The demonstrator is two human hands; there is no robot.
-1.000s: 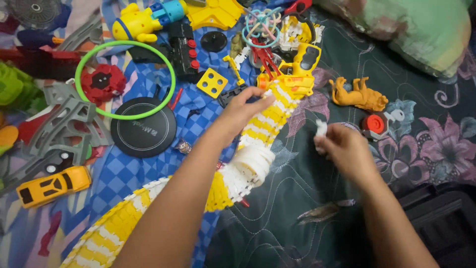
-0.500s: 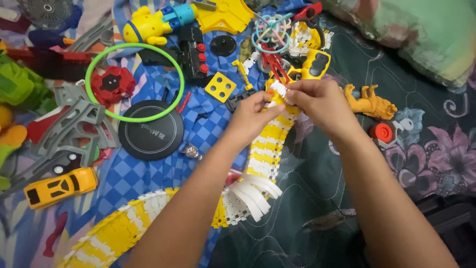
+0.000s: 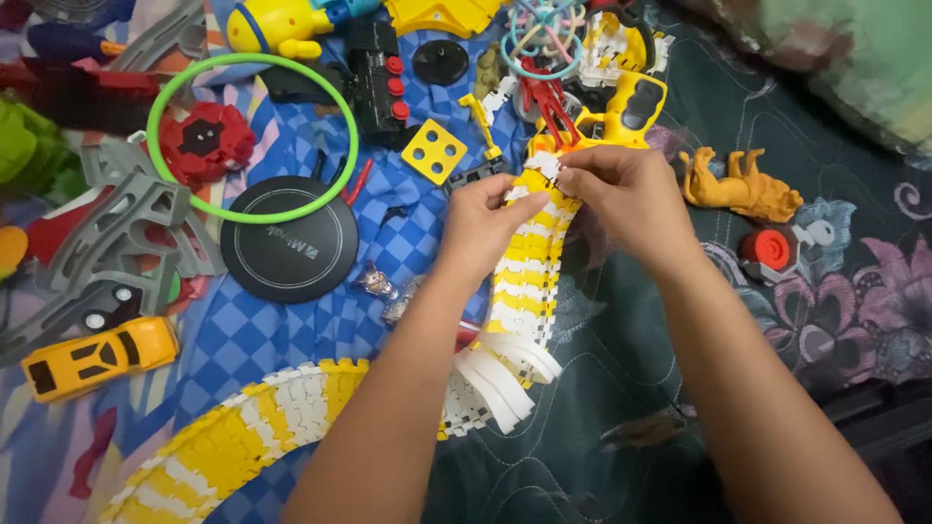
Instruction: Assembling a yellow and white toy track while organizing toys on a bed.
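Toys crowd a dark floral quilt (image 3: 854, 291), apparently on a bed.

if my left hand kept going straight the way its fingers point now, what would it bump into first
Probably the right hand. The left hand points up and to the right along the yellow and white track, and both hands pinch its far end, fingertips nearly meeting. Past them lies a yellow toy piece.

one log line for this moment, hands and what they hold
left hand: grips far end of yellow-white toy track | right hand: pinches same end | beside: yellow dice block, orange toy lion
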